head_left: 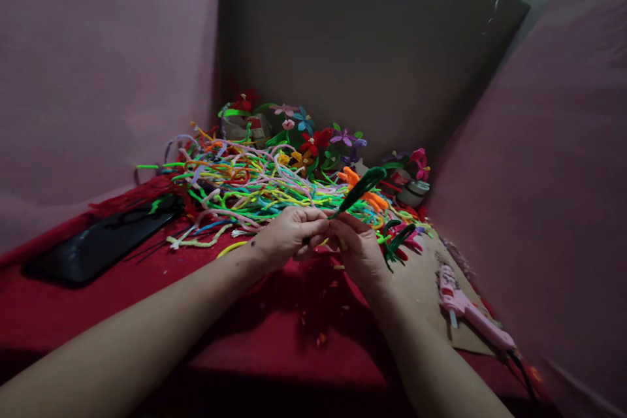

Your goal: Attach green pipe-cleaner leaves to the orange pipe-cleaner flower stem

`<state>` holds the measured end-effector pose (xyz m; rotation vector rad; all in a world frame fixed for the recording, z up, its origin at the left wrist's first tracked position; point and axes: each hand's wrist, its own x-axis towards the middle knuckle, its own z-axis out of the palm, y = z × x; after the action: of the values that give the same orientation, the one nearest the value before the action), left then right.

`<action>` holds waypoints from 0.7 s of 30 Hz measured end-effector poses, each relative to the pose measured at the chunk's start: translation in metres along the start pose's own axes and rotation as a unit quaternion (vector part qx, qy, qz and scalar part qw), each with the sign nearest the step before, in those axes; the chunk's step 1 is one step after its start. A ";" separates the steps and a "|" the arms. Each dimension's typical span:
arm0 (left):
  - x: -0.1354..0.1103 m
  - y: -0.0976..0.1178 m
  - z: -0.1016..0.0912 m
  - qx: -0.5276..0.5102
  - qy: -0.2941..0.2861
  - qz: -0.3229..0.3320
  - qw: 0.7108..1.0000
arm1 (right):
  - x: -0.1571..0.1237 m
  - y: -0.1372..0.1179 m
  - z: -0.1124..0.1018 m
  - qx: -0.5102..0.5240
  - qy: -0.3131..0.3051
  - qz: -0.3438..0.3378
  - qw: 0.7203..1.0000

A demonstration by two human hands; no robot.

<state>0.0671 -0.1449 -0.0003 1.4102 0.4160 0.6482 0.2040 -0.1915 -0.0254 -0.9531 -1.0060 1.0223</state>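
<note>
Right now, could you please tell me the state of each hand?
Left hand: closed, pinching the base of the dark green fuzzy loop.
Right hand: closed, pinching that same base.

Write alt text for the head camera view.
A person's left hand and right hand meet at the base of a dark green fuzzy loop, above a red cloth. Beyond lies a heap of multicoloured fuzzy stems, with handmade flowers behind; a pink glue gun lies at right.

From our hands (289,235) (361,247), we find pipe cleaners (255,184) at eleven o'clock — flowers (313,142) behind them — a glue gun (469,310) on cardboard (422,262) at four.
</note>
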 end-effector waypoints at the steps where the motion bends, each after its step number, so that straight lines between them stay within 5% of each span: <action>1: 0.000 0.000 -0.001 -0.034 -0.015 -0.015 0.999 | 0.000 0.000 0.000 0.015 -0.007 0.000 1.000; 6: 0.000 -0.005 -0.008 -0.154 -0.095 -0.076 0.981 | -0.001 -0.004 0.001 0.081 -0.053 0.032 0.995; 11: -0.001 -0.002 -0.009 -0.132 -0.115 -0.088 0.981 | -0.001 -0.002 0.000 0.109 -0.059 0.034 0.992; 15: -0.002 -0.001 -0.001 0.082 -0.020 0.008 0.996 | 0.002 0.007 -0.002 0.123 -0.010 0.018 0.992; 18: -0.002 -0.009 0.001 0.305 0.084 0.138 0.939 | 0.003 0.011 -0.002 0.116 0.025 0.008 0.993; 21: -0.001 -0.017 0.000 0.406 0.135 0.201 0.881 | 0.002 0.009 0.001 0.074 0.031 0.007 0.997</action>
<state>0.0695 -0.1461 -0.0173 2.2533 0.6690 1.0906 0.2019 -0.1877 -0.0332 -0.8659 -0.8608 1.0571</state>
